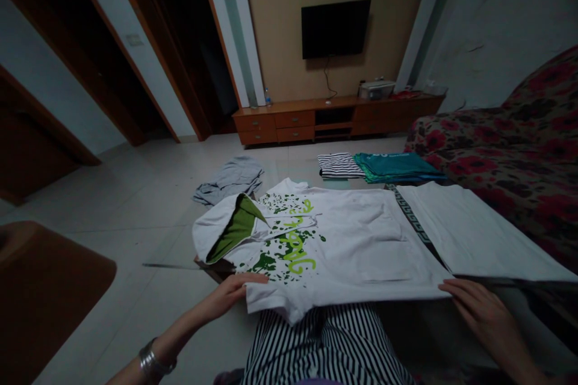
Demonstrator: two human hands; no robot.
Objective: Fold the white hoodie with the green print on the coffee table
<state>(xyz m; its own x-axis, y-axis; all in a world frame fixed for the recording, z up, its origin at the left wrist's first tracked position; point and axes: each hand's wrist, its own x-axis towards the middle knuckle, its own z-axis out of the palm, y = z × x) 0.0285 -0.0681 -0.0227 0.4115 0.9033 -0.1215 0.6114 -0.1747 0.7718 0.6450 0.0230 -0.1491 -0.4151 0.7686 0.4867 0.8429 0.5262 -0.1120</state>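
A white short-sleeved hooded shirt (356,228) lies spread face up across the table, its green-lined hood toward the left. Green splatters and lettering cover its chest. My left hand (237,287) is closed at the near shoulder, fingers over the cloth beside the sleeve; its thumb is hard to see. At the near corner of the hem, my right hand (481,307) pinches the fabric between fingers and thumb. The shirt's near edge is drawn fairly straight between both hands and hangs slightly over the table's front.
A grey garment (232,179) lies crumpled at the back left. Behind the shirt are a folded striped garment (341,165) and folded teal clothes (395,165). A white cloth (478,231) lies right of the hem. A flowered sofa (492,144) borders the right; a brown seat (49,295) stands left.
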